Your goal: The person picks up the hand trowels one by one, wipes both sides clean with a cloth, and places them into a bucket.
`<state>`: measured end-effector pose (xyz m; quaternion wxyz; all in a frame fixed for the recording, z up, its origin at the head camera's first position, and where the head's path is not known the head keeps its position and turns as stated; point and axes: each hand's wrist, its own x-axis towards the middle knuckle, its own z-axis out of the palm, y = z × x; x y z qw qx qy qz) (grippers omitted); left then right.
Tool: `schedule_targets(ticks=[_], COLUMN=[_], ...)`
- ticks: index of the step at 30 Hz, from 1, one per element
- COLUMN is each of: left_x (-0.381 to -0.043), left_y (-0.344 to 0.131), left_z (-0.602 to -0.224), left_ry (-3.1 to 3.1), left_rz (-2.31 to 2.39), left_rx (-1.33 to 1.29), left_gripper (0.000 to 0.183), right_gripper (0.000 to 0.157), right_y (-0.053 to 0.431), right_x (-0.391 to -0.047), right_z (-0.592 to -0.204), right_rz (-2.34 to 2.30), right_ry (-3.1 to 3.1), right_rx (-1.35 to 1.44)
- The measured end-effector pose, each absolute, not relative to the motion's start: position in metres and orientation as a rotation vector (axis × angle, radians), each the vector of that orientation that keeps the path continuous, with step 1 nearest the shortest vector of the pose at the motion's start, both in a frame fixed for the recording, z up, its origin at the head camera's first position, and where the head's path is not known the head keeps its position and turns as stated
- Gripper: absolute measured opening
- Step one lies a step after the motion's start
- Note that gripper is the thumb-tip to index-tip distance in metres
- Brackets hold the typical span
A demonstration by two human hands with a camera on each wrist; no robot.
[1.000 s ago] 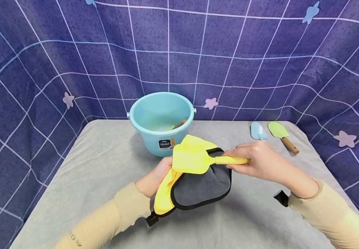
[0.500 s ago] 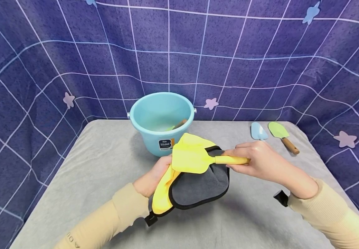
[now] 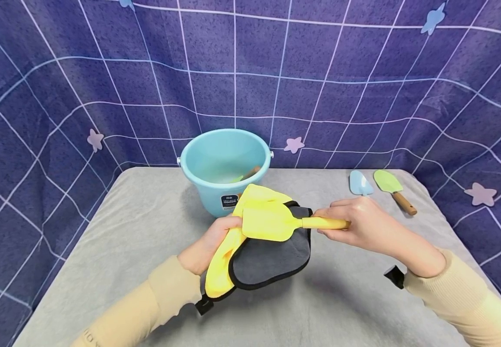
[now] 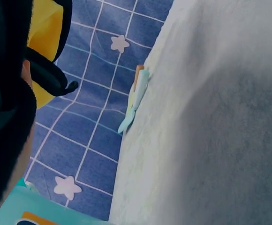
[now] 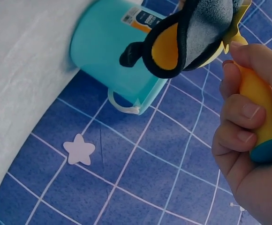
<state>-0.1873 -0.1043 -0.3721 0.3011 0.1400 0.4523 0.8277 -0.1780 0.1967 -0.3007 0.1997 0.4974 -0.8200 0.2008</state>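
- The right hand has its fingers clamped round the handle of a yellow spatula; seen from the right wrist, that handle ends in a blue-green cap.
- The left hand holds a yellow and grey cloth with a black border, thumb on top; its other fingers are hidden under the folds, so I can't tell how they lie.
- The spatula's blade is over the cloth, covering part of it; I can't tell whether the two touch all along. Both are above the table, in front of the bucket.
- The blue bucket stands upright just beyond the left hand, and the cloth blocks the lower right of its front and part of its label from the head view.
- Inside the bucket lies something green with a brown end, mostly hidden by the near wall.
- Beyond the right hand, at the table's far right, lie a light blue spatula and, just beside it, a green spatula with a brown handle. The hand hides the blue one's lower end.
- Behind everything hangs a purple-blue curtain with pale grid lines and stars.
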Motion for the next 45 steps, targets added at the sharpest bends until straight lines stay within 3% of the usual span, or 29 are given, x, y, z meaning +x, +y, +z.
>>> schedule_targets(ticks=[5, 25, 45], left_x=[-0.184, -0.179, -0.165], left_y=[-0.113, -0.143, -0.168], left_z=[-0.368, -0.357, -0.352], left_ry=[1.156, 1.129, 1.133], left_rz=[2.133, 2.199, 2.19], left_rx=[0.265, 0.273, 0.201], left_gripper=[0.036, 0.026, 0.025], right_gripper=[0.018, 0.028, 0.027], right_y=[0.198, 0.201, 0.202], right_x=[-0.177, -0.177, -0.178], right_z=[-0.301, -0.301, -0.304], right_rz=[0.57, 0.6, 0.621], right_ry=[-2.308, -2.339, -2.341], right_rx=[1.388, 1.375, 1.418])
